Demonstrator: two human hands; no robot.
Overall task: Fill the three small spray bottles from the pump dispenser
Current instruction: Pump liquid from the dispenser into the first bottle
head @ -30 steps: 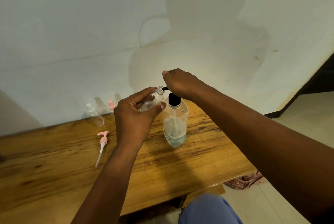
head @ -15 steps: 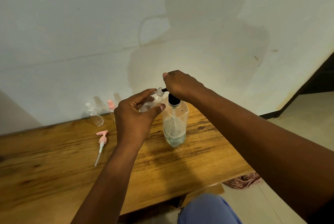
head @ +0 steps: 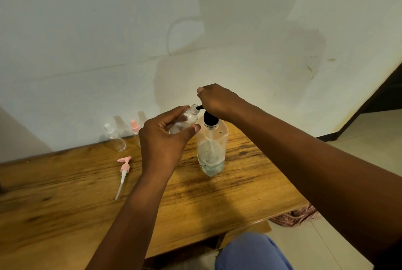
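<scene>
A clear pump dispenser (head: 212, 150) with a black pump head stands on the wooden table (head: 65, 204), holding a little liquid at its bottom. My right hand (head: 215, 100) rests on top of the pump head, fingers curled over it. My left hand (head: 165, 139) grips a small clear open bottle (head: 187, 119), tilted with its mouth at the black spout. Two more small bottles stand by the wall: one with a white cap (head: 114, 138), one with a pink cap (head: 136, 130), partly hidden behind my left hand.
A loose pink spray pump with a white dip tube (head: 123, 174) lies on the table left of my left arm. The white wall runs close behind the table. A patterned cloth (head: 295, 215) lies on the tiled floor at the right. My blue-clad knee (head: 250, 252) shows below the table's edge.
My right hand pushed the pump head down slightly half a second ago and has come back up. The left hand keeps the small bottle at the spout.
</scene>
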